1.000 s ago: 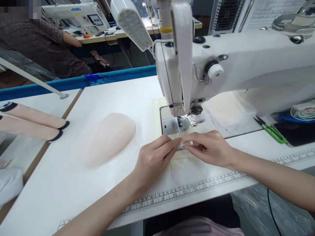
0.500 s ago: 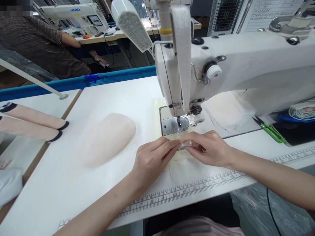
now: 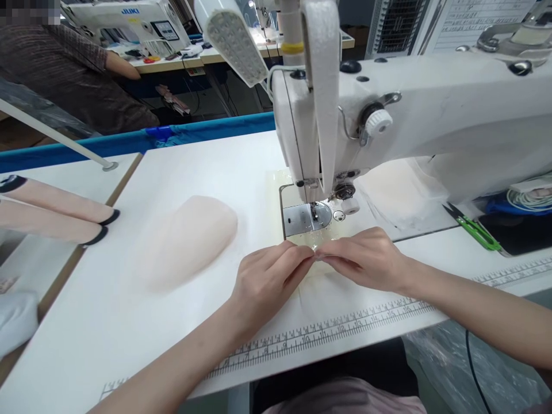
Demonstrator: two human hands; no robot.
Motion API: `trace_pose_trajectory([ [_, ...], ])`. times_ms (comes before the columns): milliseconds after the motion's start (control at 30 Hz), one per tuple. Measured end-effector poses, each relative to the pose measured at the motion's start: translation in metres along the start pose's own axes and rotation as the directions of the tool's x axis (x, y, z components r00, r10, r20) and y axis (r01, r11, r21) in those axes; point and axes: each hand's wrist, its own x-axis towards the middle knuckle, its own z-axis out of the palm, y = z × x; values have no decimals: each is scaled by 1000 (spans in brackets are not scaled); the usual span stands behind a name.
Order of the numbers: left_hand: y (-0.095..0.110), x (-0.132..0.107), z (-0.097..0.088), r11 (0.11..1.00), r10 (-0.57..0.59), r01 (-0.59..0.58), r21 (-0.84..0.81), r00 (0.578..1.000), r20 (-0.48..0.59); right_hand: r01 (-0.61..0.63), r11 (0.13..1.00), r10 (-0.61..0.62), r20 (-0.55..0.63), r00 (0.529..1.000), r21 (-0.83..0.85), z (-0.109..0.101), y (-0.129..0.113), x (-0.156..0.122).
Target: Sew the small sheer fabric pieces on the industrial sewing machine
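Note:
My left hand (image 3: 269, 276) is closed in a pinch just in front of the sewing machine's metal needle plate (image 3: 297, 220). Facing it, my right hand (image 3: 366, 259) pinches too, and the fingertips of both hands almost meet. Between them is a thin, whitish, see-through piece of fabric (image 3: 318, 256), mostly hidden by the fingers. The presser foot (image 3: 314, 214) of the white sewing machine (image 3: 414, 109) stands just behind the fingertips. A pale pink moulded cup (image 3: 200, 238) lies on the white table to the left of my left hand.
Green-handled scissors (image 3: 474, 230) rest at the right beside a dark phone-like slab (image 3: 517, 233). Pale fabric pieces (image 3: 399, 192) lie under the machine arm. A printed ruler (image 3: 319, 333) runs along the front edge. Two pink rolls (image 3: 56, 221) sit at the left; another person's arm (image 3: 123, 66) is beyond.
My right hand's fingers have closed together more and lie flatter, their tips nearer my left fingertips. The small bit of fabric between them is now more covered. My left hand has barely moved.

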Motion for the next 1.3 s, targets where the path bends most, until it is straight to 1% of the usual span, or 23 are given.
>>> trace_pose_trajectory([
  [100,0,0,0,1000,18,-18,12,1000,0,29,999,-31,-39,999,-32,1,2,-1],
  [200,2,-1,0,999,-3,3,38,1000,2,127,988,-135,-90,987,-90,-2,4,-1],
  [300,3,-1,0,999,-48,47,23,998,35,282,942,-300,-81,950,-181,-9,3,1],
  [367,5,-1,0,999,-35,35,15,998,49,378,896,-398,-42,916,-234,-14,2,2],
  [433,6,-1,1,1000,-7,7,11,999,46,442,853,-463,-12,886,-279,-18,-1,4],
  [500,6,-1,1,1000,-2,2,-8,999,43,470,827,-496,-5,869,-309,-20,-3,6],
  [600,6,-2,2,998,-25,27,-52,999,42,487,809,-516,-1,856,-328,-20,-4,7],
  [667,6,-2,2,997,-31,34,-67,999,37,490,807,-519,1,855,-329,-21,-5,8],
  [733,7,-1,-1,994,-50,55,-95,997,55,481,822,-504,6,864,-304,-25,-8,8],
  [800,10,3,-7,974,-113,136,-182,985,130,433,872,-435,46,899,-230,-33,-14,10],
  [833,12,5,-11,946,-159,206,-250,968,196,375,910,-366,82,927,-174,-38,-18,11],
  [867,15,7,-15,902,-200,287,-323,940,276,289,952,-274,138,952,-105,-45,-23,13],
  [900,17,10,-19,842,-228,371,-391,903,365,172,984,-161,199,967,-37,-51,-27,15],
  [933,19,12,-22,779,-240,446,-440,861,448,40,998,-50,280,959,43,-56,-31,18],
  [967,20,14,-24,731,-241,499,-466,827,507,-99,989,51,372,927,111,-60,-33,20],
  [1000,20,14,-24,712,-247,526,-466,807,536,-225,962,137,438,888,155,-62,-33,23],
  [1033,19,14,-21,727,-260,528,-440,804,535,-334,927,213,493,843,170,-62,-32,26],
  [1067,17,13,-17,769,-278,507,-390,814,509,-408,899,274,520,809,161,-59,-28,28],
  [1100,14,10,-11,823,-296,471,-318,833,467,-461,878,328,538,777,129,-53,-23,30],
  [1133,11,8,-4,874,-302,424,-235,856,420,-484,869,359,544,759,102,-45,-16,31],
  [1200,3,2,9,936,-289,339,-93,893,345,-489,870,389,525,757,61,-28,-2,30],
  [1300,-5,-2,21,961,-275,274,43,922,272,-458,889,405,484,776,-10,-7,15,27],
])
